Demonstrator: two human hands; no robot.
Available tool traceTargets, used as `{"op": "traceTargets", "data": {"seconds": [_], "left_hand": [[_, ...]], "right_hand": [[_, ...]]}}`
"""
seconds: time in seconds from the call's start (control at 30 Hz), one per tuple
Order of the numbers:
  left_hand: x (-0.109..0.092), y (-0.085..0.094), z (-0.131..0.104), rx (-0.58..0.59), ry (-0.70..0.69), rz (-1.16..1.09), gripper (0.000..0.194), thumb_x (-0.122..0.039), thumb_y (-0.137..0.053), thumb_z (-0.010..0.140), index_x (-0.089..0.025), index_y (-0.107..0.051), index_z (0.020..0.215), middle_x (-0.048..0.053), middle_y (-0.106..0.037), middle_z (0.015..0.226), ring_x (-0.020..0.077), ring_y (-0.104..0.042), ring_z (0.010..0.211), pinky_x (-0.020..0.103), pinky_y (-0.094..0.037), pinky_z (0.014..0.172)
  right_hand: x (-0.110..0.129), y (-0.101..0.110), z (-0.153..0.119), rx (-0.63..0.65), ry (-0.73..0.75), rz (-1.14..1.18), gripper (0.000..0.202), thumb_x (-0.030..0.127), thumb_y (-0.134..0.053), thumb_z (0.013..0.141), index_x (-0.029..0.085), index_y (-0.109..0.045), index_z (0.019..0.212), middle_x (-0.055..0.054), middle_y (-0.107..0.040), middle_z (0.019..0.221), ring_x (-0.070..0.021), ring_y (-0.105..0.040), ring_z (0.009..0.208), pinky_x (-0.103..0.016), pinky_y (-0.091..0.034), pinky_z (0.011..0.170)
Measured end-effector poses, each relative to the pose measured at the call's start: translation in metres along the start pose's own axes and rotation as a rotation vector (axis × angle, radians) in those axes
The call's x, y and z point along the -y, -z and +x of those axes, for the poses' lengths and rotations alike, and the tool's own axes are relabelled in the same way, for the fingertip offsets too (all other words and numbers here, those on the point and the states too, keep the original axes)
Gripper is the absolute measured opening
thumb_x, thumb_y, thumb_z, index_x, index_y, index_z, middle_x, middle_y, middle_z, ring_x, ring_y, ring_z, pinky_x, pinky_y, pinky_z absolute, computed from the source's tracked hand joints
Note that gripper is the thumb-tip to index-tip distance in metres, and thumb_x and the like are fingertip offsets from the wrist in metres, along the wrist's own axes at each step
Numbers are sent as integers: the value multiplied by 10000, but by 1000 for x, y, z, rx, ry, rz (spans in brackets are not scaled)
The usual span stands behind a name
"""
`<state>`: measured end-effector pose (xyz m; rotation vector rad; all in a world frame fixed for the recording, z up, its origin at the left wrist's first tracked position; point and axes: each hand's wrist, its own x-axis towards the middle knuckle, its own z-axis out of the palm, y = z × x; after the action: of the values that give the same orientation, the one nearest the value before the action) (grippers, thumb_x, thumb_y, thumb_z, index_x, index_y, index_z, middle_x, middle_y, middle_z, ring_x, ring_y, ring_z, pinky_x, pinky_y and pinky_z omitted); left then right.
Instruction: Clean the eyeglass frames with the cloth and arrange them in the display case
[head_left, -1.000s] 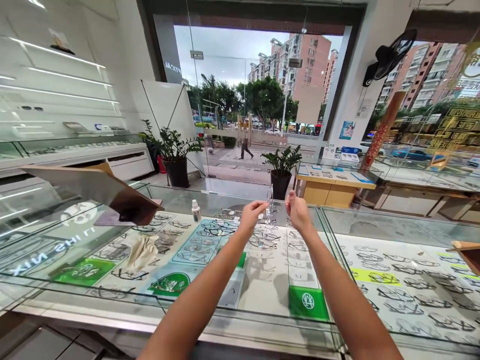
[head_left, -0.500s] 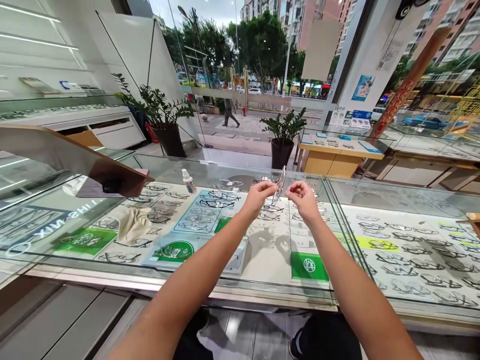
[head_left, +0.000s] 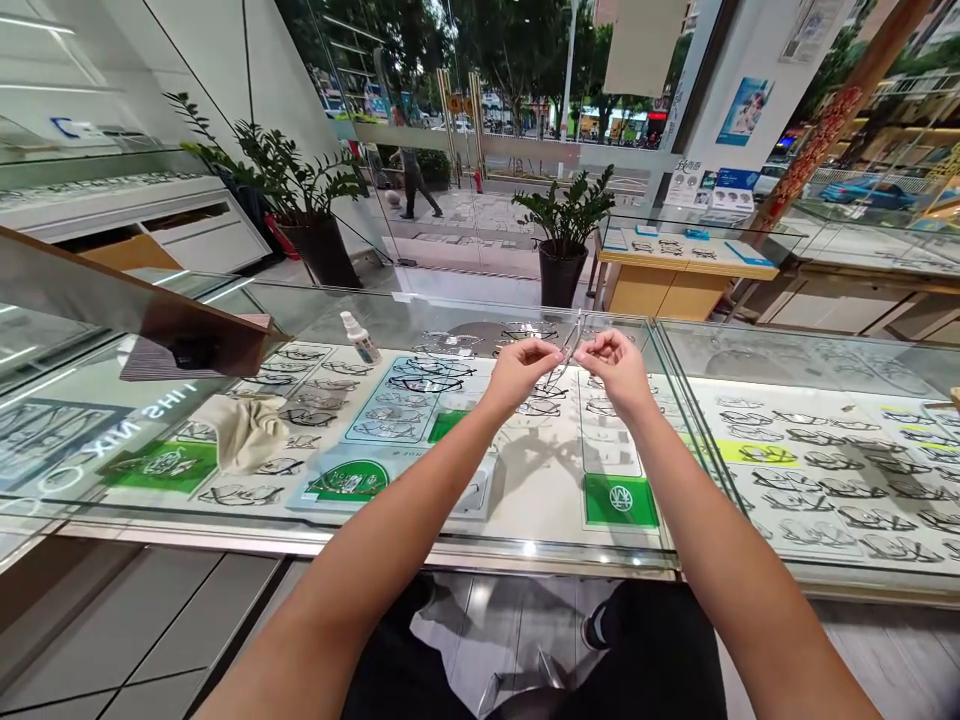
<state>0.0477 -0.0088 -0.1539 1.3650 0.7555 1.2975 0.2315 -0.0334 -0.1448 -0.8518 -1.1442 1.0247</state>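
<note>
Over the glass display counter (head_left: 532,500), my left hand (head_left: 523,372) pinches a thin-framed pair of glasses (head_left: 574,345) with closed fingertips. The glasses stand nearly upright between my two hands. My right hand (head_left: 615,368) has its fingers pressed together at the other side of the same frame. Below the hands, more glasses (head_left: 431,375) lie in rows inside the counter, and a green card (head_left: 621,499) lies under my right forearm.
A spray bottle (head_left: 360,338) and a beige cloth (head_left: 246,432) are on the counter at the left. A tilted brown panel (head_left: 142,300) juts in from the left edge. Two potted plants (head_left: 562,270) stand beyond the counter. A person (head_left: 416,180) walks outside.
My right hand has come in to the glasses, narrowing the gap between my hands. The view has tilted down a little. The walking person outside has shifted left.
</note>
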Motion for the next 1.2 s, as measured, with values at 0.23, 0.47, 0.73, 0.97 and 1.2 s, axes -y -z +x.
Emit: {"op": "traceTargets", "data": {"seconds": [0.23,0.47,0.73,0.97,1.2], "left_hand": [[0,2,1,33,-43,39,389,-474,-992,656,-176,-787,800,50,-762,848,179,-667,813,330,-522,793],[-2,7,3,81,-68,98,331,-461,-938,741,-175,-793,826,68,-776,885,190,-689,836,338,-528,810],[-5,9,2,117,-73,134,343,-466,-945,738,-173,-789,824,62,-764,857,178,-669,798,324,-521,772],[-6,6,1,115,-83,131,361,-484,-955,727,-175,-790,815,68,-760,867,185,-662,809,326,-512,773],[-7,6,1,116,-36,79,373,-482,-974,694,-179,-788,807,54,-746,855,177,-637,800,325,-495,774]], "right_hand": [[1,2,0,44,-9,-52,613,493,-1041,567,262,-532,819,8,-731,823,-157,-605,732,-301,-476,647],[2,2,-1,66,-27,-44,565,431,-1049,563,257,-570,808,-1,-735,865,-167,-631,779,-310,-487,676],[7,1,-2,75,-90,-22,571,399,-1044,548,249,-563,819,24,-695,817,-135,-555,712,-279,-396,615],[4,1,-2,82,-73,-23,578,396,-1044,547,254,-565,837,34,-673,827,-145,-575,763,-297,-459,702],[5,3,-1,108,-34,-55,610,473,-1052,545,262,-549,818,21,-668,841,-170,-596,808,-331,-512,765]]}}
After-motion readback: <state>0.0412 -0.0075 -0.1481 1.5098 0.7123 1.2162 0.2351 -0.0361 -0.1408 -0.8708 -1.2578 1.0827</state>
